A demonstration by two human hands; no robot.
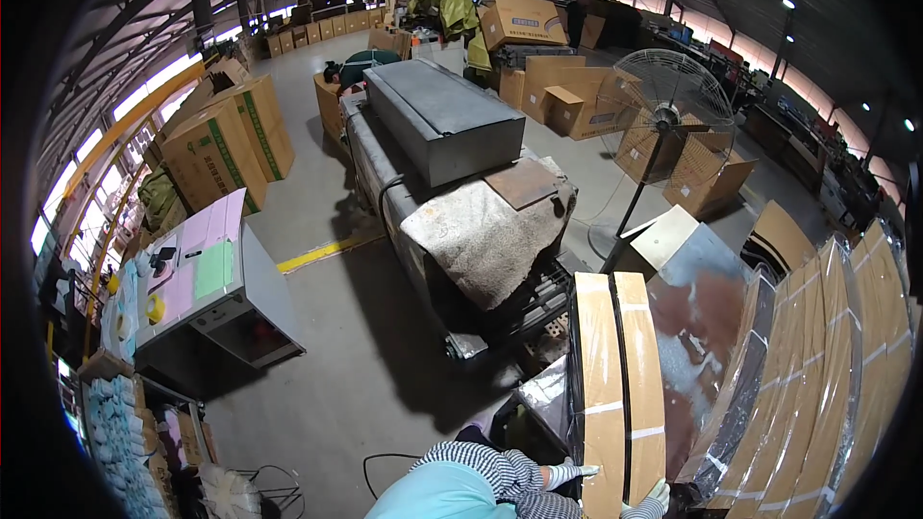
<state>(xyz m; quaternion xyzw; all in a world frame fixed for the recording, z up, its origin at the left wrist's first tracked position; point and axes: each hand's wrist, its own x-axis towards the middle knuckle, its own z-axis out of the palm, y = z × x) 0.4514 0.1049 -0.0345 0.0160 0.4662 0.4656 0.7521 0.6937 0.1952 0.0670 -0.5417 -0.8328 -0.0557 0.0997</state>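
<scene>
A long cardboard-wrapped package [603, 375], banded with white tape and split by a dark lengthwise strip, stands in front of me at the lower right. My left hand [567, 474], in a pale glove, grips its left edge. On the opposite edge is my right hand [652, 502], also gloved, with its fingers curled round the side and partly cut off by the picture's lower rim. Beneath and to the left of the package sits a dark, shiny wrapped box [545, 404]. The package's lower end is out of view.
Several plastic-wrapped cardboard packages [817, 365] lean at the right. A standing fan [663, 115] rises behind a stained metal sheet [707, 317]. Ahead is a cloth-covered workbench [471, 240] bearing a grey metal cabinet [442, 120]; a person [365, 62] bends behind it. A grey cabinet [260, 298] stands left.
</scene>
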